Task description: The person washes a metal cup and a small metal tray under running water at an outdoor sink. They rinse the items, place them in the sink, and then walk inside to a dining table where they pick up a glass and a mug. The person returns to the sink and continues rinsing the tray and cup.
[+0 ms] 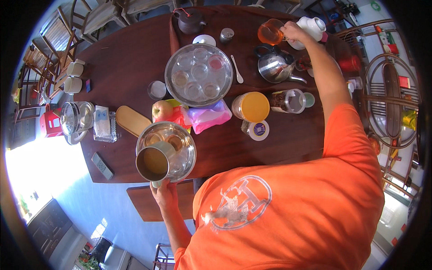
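My left hand grips the handle of a large mug with brownish liquid in it. The mug is held tilted over a round steel bowl in which small glass cups stand. Far off at the upper right, my right hand is closed on the handle of a glass pitcher of amber liquid. A white ceramic pot is just right of that hand. Nearer to me stands a steel kettle with a black handle. Small glass cups also stand in a larger steel basin at the middle.
Between the hands are an apple, a pink packet, a yellow-lidded jar and a white spoon. A dark teapot stands at the far side. At the left are a wooden tray, a glass pot and a phone.
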A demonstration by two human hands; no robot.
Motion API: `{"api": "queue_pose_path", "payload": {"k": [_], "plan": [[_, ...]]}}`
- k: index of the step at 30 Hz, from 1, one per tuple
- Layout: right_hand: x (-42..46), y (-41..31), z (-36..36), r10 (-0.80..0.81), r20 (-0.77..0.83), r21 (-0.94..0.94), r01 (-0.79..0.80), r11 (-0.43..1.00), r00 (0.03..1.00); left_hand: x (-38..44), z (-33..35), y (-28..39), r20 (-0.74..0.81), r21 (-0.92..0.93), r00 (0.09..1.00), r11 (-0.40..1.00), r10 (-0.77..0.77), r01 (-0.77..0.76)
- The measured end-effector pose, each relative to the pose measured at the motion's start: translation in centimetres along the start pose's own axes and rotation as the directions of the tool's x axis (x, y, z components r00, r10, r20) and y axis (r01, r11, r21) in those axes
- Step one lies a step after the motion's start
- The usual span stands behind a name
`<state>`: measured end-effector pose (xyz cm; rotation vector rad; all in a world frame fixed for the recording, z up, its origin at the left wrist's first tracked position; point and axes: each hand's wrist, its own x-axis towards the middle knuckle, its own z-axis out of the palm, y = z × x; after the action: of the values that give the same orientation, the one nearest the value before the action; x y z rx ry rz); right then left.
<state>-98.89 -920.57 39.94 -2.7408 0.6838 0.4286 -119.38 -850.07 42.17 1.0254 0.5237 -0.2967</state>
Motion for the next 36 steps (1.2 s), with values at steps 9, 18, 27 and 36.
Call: {"api": "queue_pose_path", "payload": {"k": [9,18,27,36], "plan": [[-4.8,-7.6,-6.9,-0.161,-0.142,0.062,0.171,0.983,0.977,1.1,-1.2,0.5,0.046,0.025,0.998,0.999,-0.042,0.041],[-15.2,-19.3,-4.4,-0.135,-0.037,0.394,0.138,0.909,0.99,3.0,-3.8,2.4,0.151,0.03,0.986,0.997,-0.069,0.065],[-24.6,-28.3,3.7,-0.164,0.099,0.545,0.084,0.834,0.982,4.3,-9.4,4.3,0.205,-0.018,0.978,0.999,-0.026,0.03],[-31.8,-33.0,9.4,-0.193,0.14,0.596,0.073,0.8,0.971,3.2,-13.7,7.5,0.207,-0.079,0.978,0.997,0.007,0.01]]}}
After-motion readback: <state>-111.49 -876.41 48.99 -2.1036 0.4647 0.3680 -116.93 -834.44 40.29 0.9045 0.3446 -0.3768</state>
